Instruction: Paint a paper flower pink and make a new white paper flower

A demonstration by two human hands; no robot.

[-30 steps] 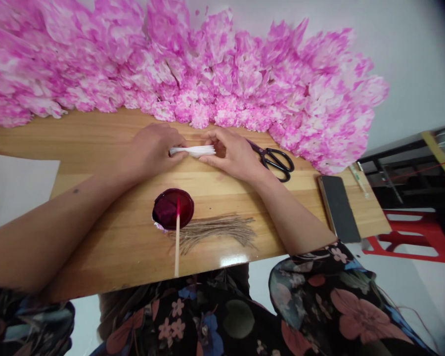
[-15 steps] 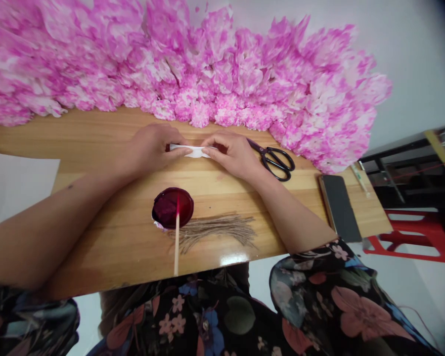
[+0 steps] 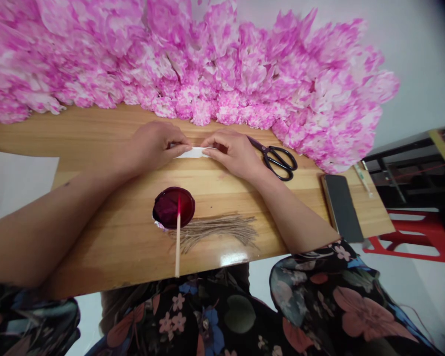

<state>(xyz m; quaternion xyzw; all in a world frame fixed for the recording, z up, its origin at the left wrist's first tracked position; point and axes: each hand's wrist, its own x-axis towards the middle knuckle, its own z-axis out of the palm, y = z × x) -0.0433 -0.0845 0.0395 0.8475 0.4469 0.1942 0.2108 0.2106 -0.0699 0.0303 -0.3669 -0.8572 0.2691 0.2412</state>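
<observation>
Two hands meet over a narrow strip of folded white paper (image 3: pixel 193 153) that lies flat on the wooden counter (image 3: pixel 107 232), a little in from the far edge. The left hand (image 3: pixel 154 146) pinches the strip's left end with its fingers closed on it, and the right hand (image 3: pixel 234 152) pinches the right end the same way, so that only the short middle stretch of the paper shows between the fingertips. Just beyond the hands, along the far edge, a deep bank of pink and white paper flowers (image 3: pixel 193 69) runs the whole length of the counter and curls round toward its far right corner, leaving almost no bare wood behind the strip. Black scissors (image 3: pixel 278 159) lie just to the right of the right hand, close to the flowers. A dark phone (image 3: pixel 343 207) lies near the right edge, well apart from the hands. Toward the near edge, a small dish of dark red dye (image 3: pixel 173 207) sits roughly midway, with a thin wooden stick (image 3: pixel 177 247) resting across it and reaching to the near edge; a bundle of brown twine (image 3: pixel 218 230) lies just beside the dish on its right. Bare wood lies between the hands and the dish, and a wider bare stretch spreads toward the left edge.
</observation>
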